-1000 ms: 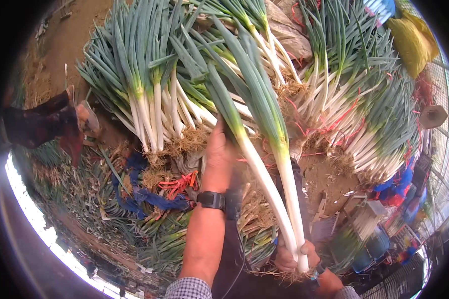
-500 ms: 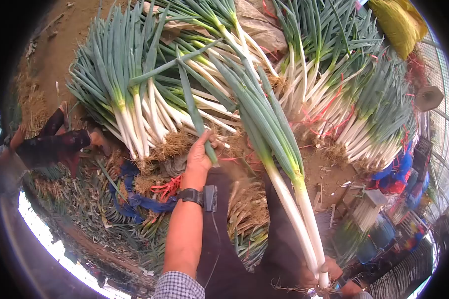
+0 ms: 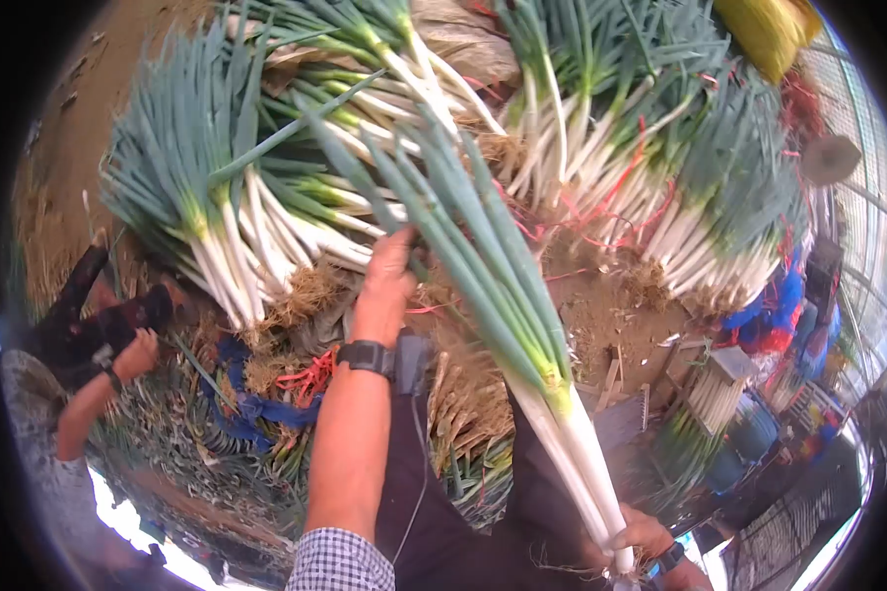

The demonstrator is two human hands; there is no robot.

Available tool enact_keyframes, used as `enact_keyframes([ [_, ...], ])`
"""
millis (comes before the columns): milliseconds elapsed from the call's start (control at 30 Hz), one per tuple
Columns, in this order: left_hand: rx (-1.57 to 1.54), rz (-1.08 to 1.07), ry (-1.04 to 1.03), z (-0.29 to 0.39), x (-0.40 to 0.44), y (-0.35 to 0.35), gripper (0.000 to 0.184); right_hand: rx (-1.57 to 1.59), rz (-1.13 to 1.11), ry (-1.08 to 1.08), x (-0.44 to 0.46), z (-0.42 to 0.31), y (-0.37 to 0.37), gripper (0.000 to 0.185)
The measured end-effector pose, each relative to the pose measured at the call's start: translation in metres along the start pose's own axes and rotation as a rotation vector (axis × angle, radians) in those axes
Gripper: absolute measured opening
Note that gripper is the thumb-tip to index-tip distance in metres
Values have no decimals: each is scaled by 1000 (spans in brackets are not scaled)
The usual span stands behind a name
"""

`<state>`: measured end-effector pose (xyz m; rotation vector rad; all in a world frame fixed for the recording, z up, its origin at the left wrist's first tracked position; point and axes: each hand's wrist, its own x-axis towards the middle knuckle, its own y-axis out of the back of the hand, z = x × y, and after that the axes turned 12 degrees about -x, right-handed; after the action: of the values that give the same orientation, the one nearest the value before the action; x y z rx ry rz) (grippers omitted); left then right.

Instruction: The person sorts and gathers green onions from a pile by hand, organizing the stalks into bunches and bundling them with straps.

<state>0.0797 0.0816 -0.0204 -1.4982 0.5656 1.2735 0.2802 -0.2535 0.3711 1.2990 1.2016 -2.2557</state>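
Observation:
My right hand (image 3: 643, 534), at the lower right, is closed round the white root end of a few large green onions (image 3: 552, 419). Their green leaves point up and to the left across the middle. My left hand (image 3: 388, 271) is closed on a loose green leaf (image 3: 350, 167) beside them, its fingers turned partly out of sight. Just above and left of that hand lies a pile of green onions (image 3: 237, 231) with roots toward me. Hanging roots show below my right hand.
More green onion bundles (image 3: 601, 167) with red ties lie at the upper right. Red strings (image 3: 306, 379) and a blue cloth (image 3: 266, 409) are left of my forearm. Another person (image 3: 89, 404) is at the left. A yellow sack (image 3: 774, 34) is at the top right.
The view has shifted to the right. The held onions have drawn closer together, and my left hand has stayed on the loose leaf. The other person's arm has come into view at the left.

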Motion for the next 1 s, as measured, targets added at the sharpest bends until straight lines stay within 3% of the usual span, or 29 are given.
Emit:
enact_keyframes([
  [33,284,-12,-138,4,-18,-2,39,-65,-3,-1,-1,-9,1,58],
  [100,1231,46,-507,23,-80,-10,59,-142,27,-5,-15,-13,8,49],
  [133,1397,95,-546,37,-105,-15,69,-293,104,-39,-20,-9,11,46],
  [167,1740,74,-847,50,-74,52,68,-366,122,28,-25,-1,17,45],
  [233,953,-21,-672,70,-101,35,65,-483,198,109,-53,8,27,44],
  [267,948,-83,-713,79,-100,53,57,-509,242,132,-62,13,27,45],
  [333,638,124,-584,94,-73,98,29,-587,339,184,-80,14,24,47],
  [433,257,342,-344,72,-76,87,16,-735,491,224,-151,8,34,56],
  [467,261,354,-341,49,-86,77,17,-616,567,146,-183,4,26,60],
  [500,266,370,-336,29,-94,69,18,-692,665,39,-213,-7,13,67],
  [600,274,321,-240,-29,-114,58,15,-638,985,161,-296,9,4,77],
  [667,324,319,-167,-52,-124,53,13,-696,1456,-30,-330,60,30,103],
  [700,302,302,-134,-62,-126,44,12,-393,1528,212,-333,50,17,83],
  [767,360,277,-73,-95,-133,19,11,-67,1538,611,-334,53,46,62],
  [867,408,227,6,-127,-141,-14,10,-17,1099,1039,-304,1,112,52],
  [900,414,210,30,-133,-143,-21,11,-51,982,1062,-290,-12,152,49],
  [933,366,197,76,-138,-146,-24,12,-241,932,885,-281,-8,227,49],
  [967,319,185,129,-143,-151,-25,14,-242,1096,792,-245,-14,273,53],
  [1000,266,167,184,-150,-155,-31,16,-513,1281,735,-207,-26,313,51],
])
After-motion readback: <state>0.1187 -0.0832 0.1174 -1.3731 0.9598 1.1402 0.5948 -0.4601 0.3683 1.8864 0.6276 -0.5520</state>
